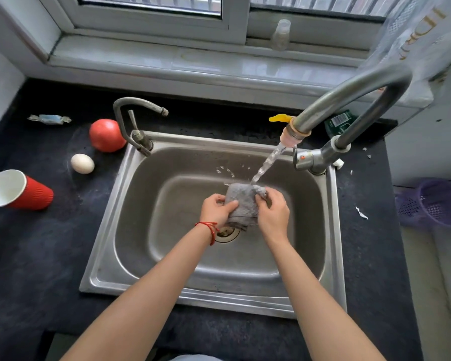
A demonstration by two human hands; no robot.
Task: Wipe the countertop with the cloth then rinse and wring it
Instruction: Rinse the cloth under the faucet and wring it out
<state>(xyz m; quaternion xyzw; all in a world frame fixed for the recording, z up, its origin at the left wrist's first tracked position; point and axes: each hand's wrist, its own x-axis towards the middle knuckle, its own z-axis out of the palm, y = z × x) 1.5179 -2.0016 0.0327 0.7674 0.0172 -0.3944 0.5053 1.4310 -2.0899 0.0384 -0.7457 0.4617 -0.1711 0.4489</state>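
Note:
A grey cloth is bunched between both hands over the middle of the steel sink. My left hand grips its left side, thumb on top. My right hand pinches its upper right corner. Water runs from the big curved tap and lands on the top of the cloth, splashing drops into the basin. The cloth's lower edge hangs just above the drain. The dark countertop surrounds the sink.
Left of the sink lie a red tomato, a white egg, a tipped red paper cup and a wrapped sweet. A small second tap stands at the sink's back left corner. A purple basket sits right.

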